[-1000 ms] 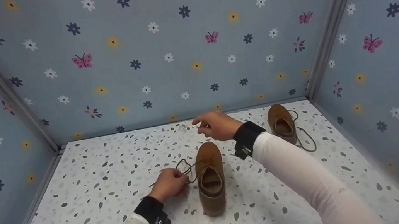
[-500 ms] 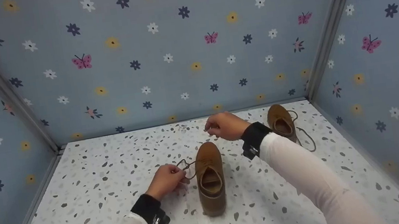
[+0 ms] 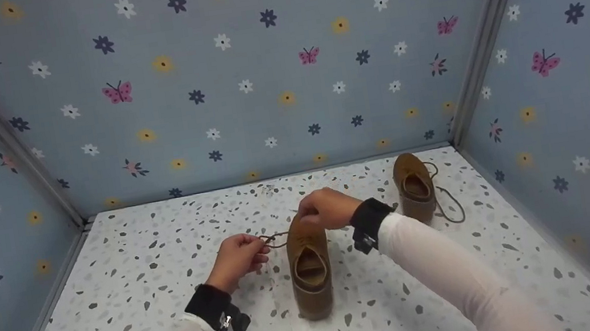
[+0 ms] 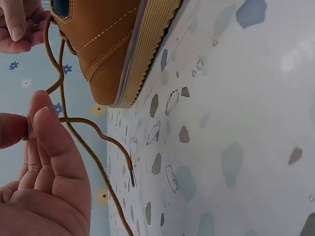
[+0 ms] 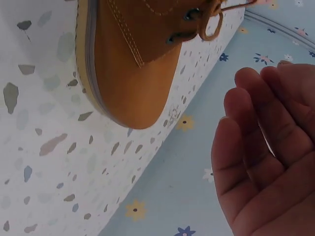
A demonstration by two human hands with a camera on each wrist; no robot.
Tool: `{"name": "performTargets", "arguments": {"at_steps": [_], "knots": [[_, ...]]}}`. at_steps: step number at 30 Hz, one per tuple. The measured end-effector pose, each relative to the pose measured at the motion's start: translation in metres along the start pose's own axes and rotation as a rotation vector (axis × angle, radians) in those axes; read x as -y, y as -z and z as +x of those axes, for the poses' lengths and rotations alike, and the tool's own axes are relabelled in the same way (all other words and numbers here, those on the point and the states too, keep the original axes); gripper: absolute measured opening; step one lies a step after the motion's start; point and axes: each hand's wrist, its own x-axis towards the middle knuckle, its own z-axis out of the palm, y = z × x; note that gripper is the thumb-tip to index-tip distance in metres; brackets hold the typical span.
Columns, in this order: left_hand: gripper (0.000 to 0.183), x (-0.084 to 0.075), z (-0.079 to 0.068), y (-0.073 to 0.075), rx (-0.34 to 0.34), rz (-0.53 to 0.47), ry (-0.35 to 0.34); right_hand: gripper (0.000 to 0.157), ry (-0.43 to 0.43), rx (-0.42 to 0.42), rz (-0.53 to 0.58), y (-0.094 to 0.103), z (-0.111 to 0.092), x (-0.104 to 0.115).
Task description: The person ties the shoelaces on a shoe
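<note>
A brown lace-up shoe (image 3: 315, 298) stands upright on the floor, toe pointing away from me. My left hand (image 3: 238, 259), left of the shoe, pinches its brown shoelace (image 4: 102, 135) between thumb and forefinger; the lace stretches from the eyelets to the fingers. In the left wrist view one lace end with its tip dangles past the fingers and another strand hangs lower. Over the shoe's toe hovers my right hand (image 3: 330, 208). Seen from the right wrist, its fingers (image 5: 227, 152) are loosely curled with nothing between them, beside a lace loop (image 5: 212, 27) at the eyelets.
A second brown shoe (image 3: 418, 206) stands at the back right, its lace (image 3: 454, 220) trailing loose on the floor. The speckled white floor (image 3: 135, 303) is bounded by blue flowered panels (image 3: 263, 106) at the back and both sides, with grey frame posts (image 3: 491, 40) at the corners.
My left hand has shifted slightly up and left, drawing the lace out sideways. My right hand has come down from beyond the toe to just over it. The shoe stays in place.
</note>
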Motion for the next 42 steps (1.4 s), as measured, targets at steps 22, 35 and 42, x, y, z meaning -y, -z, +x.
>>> {"name": "performTargets", "arguments": {"at_steps": [22, 35, 42], "knots": [[0.029, -0.004, 0.004, -0.004, 0.032, -0.091, -0.010, 0.022, -0.062, 0.043, 0.128, -0.044, 0.012, 0.014], [0.021, -0.004, 0.003, -0.003, 0.065, -0.024, -0.021, 0.022, -0.041, 0.027, 0.131, -0.037, 0.005, 0.008], [0.022, -0.006, 0.003, -0.004, 0.114, 0.034, -0.014, 0.014, -0.021, 0.004, 0.153, -0.039, 0.004, 0.003]]}}
